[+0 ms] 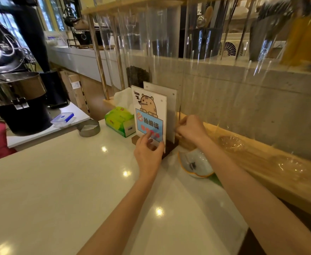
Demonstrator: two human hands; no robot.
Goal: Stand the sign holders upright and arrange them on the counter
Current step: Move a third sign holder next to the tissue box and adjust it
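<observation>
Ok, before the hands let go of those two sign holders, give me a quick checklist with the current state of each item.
1. Front sign holder upright: ok.
2. Rear sign holder upright: ok, standing close behind the front one.
3. Left hand on the front holder's lower edge: ok.
4. Right hand at the rear holder's side edge: ok; firmness of grip cannot tell.
5. Dark wooden base flat on the counter: cannot tell, partly hidden.
6. Tissue box apart from the holders: ok.
</observation>
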